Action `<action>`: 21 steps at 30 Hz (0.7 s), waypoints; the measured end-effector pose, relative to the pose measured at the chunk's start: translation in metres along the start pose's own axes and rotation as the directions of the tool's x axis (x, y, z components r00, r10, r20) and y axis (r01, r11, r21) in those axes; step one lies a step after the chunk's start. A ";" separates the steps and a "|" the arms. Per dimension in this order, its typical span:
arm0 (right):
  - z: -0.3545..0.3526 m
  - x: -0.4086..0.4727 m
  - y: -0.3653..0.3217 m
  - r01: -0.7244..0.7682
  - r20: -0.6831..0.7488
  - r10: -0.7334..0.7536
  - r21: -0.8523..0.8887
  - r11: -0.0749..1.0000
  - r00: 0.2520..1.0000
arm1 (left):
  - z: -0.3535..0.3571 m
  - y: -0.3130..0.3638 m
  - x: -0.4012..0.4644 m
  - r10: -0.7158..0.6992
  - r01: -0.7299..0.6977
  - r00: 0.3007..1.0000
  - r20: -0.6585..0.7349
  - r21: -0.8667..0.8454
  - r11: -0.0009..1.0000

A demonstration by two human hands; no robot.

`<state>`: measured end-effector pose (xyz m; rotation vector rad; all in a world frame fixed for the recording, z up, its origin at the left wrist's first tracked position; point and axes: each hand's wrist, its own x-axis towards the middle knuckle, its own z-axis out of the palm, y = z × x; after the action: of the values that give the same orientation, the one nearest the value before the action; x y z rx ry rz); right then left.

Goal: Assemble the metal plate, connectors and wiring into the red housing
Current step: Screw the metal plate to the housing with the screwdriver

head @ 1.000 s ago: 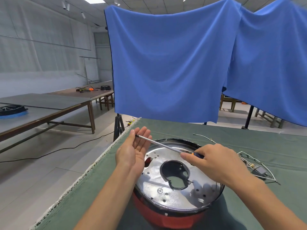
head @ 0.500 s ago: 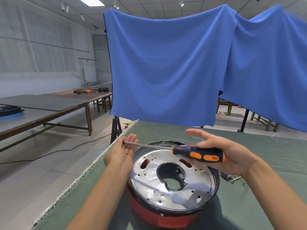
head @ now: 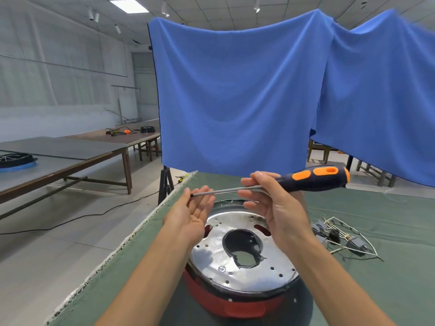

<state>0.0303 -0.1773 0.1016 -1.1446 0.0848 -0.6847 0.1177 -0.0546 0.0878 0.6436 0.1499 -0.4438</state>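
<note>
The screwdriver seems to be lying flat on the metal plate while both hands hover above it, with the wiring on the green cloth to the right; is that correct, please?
Not quite. The head view shows the screwdriver raised above the metal plate, not lying on it: the right hand holds it and its tip touches the left hand. The wiring does lie on the green cloth to the right.

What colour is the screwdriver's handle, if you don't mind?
Dark navy-black with orange inserts, clearest in the head view.
</note>
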 end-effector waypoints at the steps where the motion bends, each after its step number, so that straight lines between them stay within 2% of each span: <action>1: -0.001 0.001 -0.001 -0.014 -0.027 0.014 -0.006 1.000 1.000 | -0.001 0.001 0.000 -0.018 0.018 1.000 0.014 0.014 1.000; 7: -0.013 0.004 0.005 -0.121 -0.191 0.098 -0.111 0.986 0.977 | -0.003 0.012 0.003 -0.188 0.164 0.972 0.144 0.162 0.973; 10: -0.017 0.007 0.008 -0.162 -0.210 0.154 -0.024 0.986 0.966 | -0.011 0.021 0.007 -0.280 0.152 0.940 0.192 0.499 0.853; 12: -0.019 0.011 0.009 -0.159 -0.204 0.163 0.036 0.987 0.965 | -0.017 0.029 0.010 -0.221 0.062 0.962 0.159 0.664 0.745; 14: -0.022 0.015 0.009 -0.178 -0.184 0.189 0.078 0.981 0.965 | -0.024 0.035 0.013 -0.064 -0.047 0.991 0.119 0.749 0.661; 17: -0.024 0.022 0.008 -0.232 -0.153 0.246 0.102 0.967 0.957 | -0.040 0.039 0.023 0.148 -0.134 0.987 0.063 0.831 0.540; 19: -0.026 0.025 0.010 -0.238 -0.150 0.249 0.091 0.967 0.957 | -0.050 0.035 0.031 0.204 -0.126 0.978 0.032 0.877 0.464; 21: -0.027 0.027 0.013 -0.228 -0.152 0.236 0.068 0.971 0.960 | -0.060 0.028 0.039 0.188 -0.121 0.981 0.052 0.916 0.381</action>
<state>0.0473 -0.2108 0.0861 -1.0115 0.3317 -0.5647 0.1654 -0.0121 0.0445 1.7975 -0.1362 -0.2869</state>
